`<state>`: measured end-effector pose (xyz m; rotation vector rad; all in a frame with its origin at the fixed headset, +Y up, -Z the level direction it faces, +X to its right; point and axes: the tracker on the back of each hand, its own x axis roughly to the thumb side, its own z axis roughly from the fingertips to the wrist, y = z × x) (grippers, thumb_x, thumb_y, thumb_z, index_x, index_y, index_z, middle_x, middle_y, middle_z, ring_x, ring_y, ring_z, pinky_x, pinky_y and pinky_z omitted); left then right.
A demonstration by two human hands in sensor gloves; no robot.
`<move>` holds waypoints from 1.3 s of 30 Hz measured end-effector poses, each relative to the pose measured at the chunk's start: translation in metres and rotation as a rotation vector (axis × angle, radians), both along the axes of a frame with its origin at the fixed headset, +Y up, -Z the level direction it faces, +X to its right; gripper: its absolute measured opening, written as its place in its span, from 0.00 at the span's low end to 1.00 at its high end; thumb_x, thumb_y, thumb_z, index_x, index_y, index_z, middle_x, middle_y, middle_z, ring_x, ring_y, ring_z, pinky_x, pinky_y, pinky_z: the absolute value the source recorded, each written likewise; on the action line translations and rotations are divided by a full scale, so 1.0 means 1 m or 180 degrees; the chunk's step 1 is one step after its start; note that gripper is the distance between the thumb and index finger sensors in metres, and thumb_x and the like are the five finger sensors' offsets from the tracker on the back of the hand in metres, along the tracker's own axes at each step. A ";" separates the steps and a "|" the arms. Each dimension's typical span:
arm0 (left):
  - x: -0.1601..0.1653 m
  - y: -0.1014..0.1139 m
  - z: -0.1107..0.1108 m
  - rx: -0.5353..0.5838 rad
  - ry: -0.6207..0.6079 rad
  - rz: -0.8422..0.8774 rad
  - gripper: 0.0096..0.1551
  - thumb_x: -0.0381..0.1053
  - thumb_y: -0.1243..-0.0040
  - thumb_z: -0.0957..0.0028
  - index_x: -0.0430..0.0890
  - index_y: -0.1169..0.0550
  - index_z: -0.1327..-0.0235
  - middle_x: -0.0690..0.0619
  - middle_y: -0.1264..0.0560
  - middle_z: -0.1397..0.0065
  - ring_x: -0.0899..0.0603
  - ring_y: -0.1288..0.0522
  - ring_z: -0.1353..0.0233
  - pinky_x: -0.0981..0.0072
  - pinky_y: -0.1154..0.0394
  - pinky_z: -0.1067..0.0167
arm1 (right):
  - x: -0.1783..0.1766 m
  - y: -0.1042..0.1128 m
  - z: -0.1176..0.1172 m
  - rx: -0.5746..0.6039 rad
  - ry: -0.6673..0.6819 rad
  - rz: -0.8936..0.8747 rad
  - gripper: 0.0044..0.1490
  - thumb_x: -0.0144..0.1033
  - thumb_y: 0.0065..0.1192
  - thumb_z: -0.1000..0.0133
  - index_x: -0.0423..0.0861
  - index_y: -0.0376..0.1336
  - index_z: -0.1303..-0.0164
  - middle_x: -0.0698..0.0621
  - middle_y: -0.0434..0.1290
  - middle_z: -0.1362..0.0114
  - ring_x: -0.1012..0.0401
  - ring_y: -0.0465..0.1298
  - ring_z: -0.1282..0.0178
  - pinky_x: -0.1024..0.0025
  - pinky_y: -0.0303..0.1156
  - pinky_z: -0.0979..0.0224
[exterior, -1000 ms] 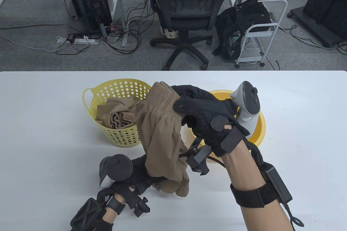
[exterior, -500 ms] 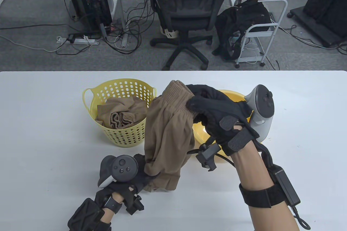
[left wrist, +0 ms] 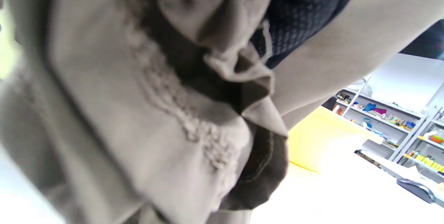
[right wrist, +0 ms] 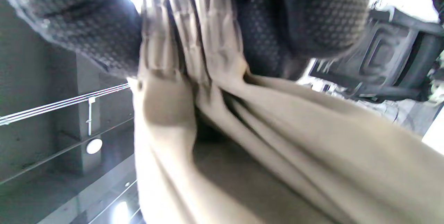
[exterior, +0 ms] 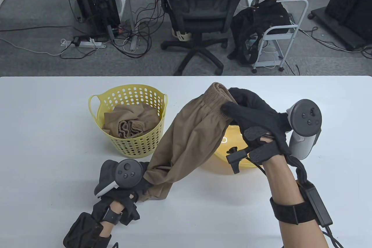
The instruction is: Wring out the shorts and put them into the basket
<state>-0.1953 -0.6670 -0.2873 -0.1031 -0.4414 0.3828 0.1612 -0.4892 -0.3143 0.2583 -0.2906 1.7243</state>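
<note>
Yellow basin on table; office chair, cart behind.

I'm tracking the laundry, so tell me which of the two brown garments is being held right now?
The stretched shorts, gripped by the right hand at the waistband and the left hand at the hem. The other garment lies in the basket.

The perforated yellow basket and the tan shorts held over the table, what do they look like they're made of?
Perforated yellow basket: likely moulded plastic, matte, judging by its even rows of holes and its loop handle. Tan shorts: soft woven fabric, probably; they drape, crease and bunch at a ribbed elastic waistband.
</note>
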 end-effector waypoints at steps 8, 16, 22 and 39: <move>-0.004 0.027 -0.002 -0.0031 -0.0012 -0.0310 0.27 0.49 0.21 0.51 0.45 0.21 0.41 0.48 0.14 0.46 0.34 0.13 0.42 0.29 0.28 0.41 | 0.015 -0.013 0.004 0.0079 -0.0460 0.0581 0.42 0.55 0.76 0.46 0.34 0.65 0.36 0.38 0.77 0.42 0.48 0.83 0.52 0.61 0.82 0.47; 0.003 0.069 0.000 0.0032 0.0034 -0.0324 0.35 0.51 0.19 0.54 0.41 0.24 0.36 0.48 0.13 0.46 0.35 0.12 0.43 0.32 0.25 0.42 | 0.019 -0.026 0.015 0.0278 -0.0797 0.1240 0.42 0.54 0.77 0.47 0.34 0.66 0.37 0.38 0.77 0.42 0.48 0.83 0.53 0.60 0.82 0.48; 0.015 0.090 0.002 0.0007 -0.0032 -0.0111 0.37 0.49 0.20 0.52 0.40 0.26 0.33 0.47 0.14 0.44 0.34 0.13 0.42 0.31 0.26 0.42 | 0.016 -0.040 0.021 0.0366 -0.0877 0.1523 0.42 0.54 0.77 0.47 0.35 0.66 0.37 0.38 0.77 0.42 0.48 0.83 0.53 0.60 0.82 0.48; 0.048 0.087 -0.005 -0.0035 0.0320 0.0684 0.37 0.48 0.24 0.48 0.38 0.28 0.30 0.42 0.17 0.41 0.30 0.16 0.40 0.28 0.29 0.43 | -0.016 -0.077 0.022 0.0340 -0.0684 0.1769 0.40 0.53 0.79 0.48 0.37 0.67 0.37 0.38 0.78 0.42 0.47 0.84 0.54 0.60 0.83 0.49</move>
